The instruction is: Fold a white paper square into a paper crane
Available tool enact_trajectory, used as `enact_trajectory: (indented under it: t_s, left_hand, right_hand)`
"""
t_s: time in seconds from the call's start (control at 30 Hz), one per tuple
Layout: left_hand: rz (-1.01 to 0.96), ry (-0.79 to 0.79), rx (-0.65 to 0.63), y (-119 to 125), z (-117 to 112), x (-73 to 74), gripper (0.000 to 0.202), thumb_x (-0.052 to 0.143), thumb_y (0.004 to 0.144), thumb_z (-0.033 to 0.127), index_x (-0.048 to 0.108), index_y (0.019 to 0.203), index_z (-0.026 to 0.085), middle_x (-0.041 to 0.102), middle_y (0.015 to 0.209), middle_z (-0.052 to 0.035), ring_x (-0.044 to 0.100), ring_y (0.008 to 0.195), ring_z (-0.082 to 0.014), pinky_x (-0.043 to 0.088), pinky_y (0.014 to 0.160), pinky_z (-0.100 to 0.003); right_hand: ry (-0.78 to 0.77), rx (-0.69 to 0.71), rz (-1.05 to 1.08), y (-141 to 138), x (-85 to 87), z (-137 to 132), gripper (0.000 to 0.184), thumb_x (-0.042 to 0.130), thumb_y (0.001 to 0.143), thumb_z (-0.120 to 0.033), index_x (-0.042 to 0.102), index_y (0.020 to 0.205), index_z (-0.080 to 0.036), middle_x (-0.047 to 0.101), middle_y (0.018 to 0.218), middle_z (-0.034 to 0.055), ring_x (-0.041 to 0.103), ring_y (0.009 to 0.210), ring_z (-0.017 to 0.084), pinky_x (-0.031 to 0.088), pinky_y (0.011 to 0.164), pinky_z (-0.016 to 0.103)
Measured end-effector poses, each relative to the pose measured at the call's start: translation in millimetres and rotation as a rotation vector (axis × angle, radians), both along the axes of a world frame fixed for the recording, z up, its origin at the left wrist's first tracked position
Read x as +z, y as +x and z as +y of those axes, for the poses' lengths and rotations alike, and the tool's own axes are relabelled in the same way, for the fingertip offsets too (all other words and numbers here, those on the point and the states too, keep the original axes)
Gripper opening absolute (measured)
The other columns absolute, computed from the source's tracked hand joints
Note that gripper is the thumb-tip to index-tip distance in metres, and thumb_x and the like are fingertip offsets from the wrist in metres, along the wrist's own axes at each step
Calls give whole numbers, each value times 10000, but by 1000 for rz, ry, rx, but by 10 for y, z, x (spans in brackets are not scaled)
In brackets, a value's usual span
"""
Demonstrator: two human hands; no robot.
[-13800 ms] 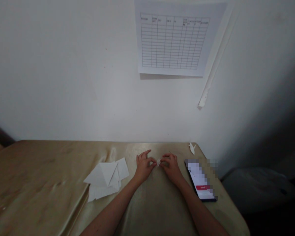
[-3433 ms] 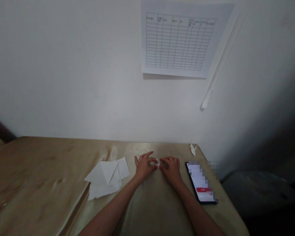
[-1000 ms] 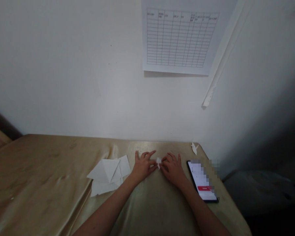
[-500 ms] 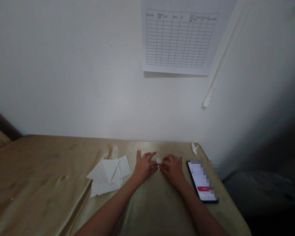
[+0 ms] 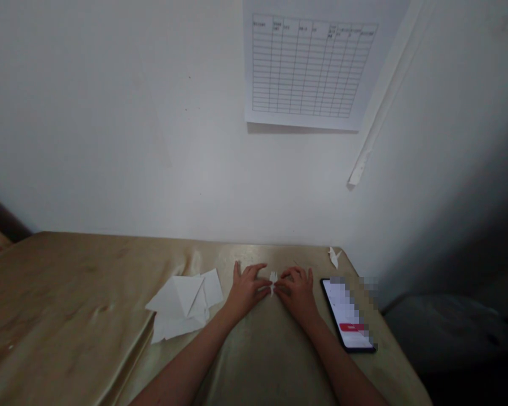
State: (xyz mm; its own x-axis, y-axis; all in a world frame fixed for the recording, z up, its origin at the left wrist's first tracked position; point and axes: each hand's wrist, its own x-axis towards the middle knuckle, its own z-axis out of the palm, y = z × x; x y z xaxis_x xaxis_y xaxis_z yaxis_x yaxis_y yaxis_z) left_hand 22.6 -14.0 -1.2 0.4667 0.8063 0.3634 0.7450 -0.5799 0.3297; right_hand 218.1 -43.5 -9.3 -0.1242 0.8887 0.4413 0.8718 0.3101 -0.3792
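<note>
A small folded piece of white paper (image 5: pixel 273 278) is held between my two hands, just above or on the table. My left hand (image 5: pixel 246 286) pinches its left side with thumb and forefinger, the other fingers raised. From the right, my right hand (image 5: pixel 297 287) pinches the opposite side in the same way. The paper looks narrow, with pointed tips at its upper end; its middle is partly covered by my fingertips. At the far right corner lies a folded white paper bird (image 5: pixel 334 257).
Several white paper sheets (image 5: pixel 182 307) lie overlapped left of my left forearm. A phone (image 5: pixel 349 316) with a lit screen rests right of my right hand. The gold cloth-covered table (image 5: pixel 80 293) meets a white wall, where a printed grid sheet (image 5: pixel 302 73) hangs.
Both hands keep their pinch on the folded paper with only tiny finger shifts. The view has moved very slightly.
</note>
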Motion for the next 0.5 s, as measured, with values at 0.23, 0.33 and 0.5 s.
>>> enact_trajectory:
  t_s: [0.23,0.33,0.5]
  left_hand:
    - [73,13,-2,-11,2,58,181,712,849,371,750,1014,435,547,1440,-9,508,1279,-307,-8,1113,-772]
    - [118,87,-19,8,-14,109,155,693,861,395,756,1001,421,563,1424,3,526,1254,-303,-62,1138,-745]
    - [170,141,-54,33,-53,172,150,664,882,381,752,1001,403,580,1411,14,536,1242,-306,-84,1154,-725]
  right_hand:
    - [-24,8,-36,8,38,-13,143,692,863,-317,750,965,-400,643,1060,18,476,1177,255,81,1152,649]
    - [-17,-10,-84,-10,101,-30,122,688,865,-344,754,956,-391,644,1050,25,478,1177,257,77,1158,640]
    - [-2,-13,-130,-46,147,-47,102,672,870,-354,766,910,-364,644,988,32,511,1111,243,52,1170,623]
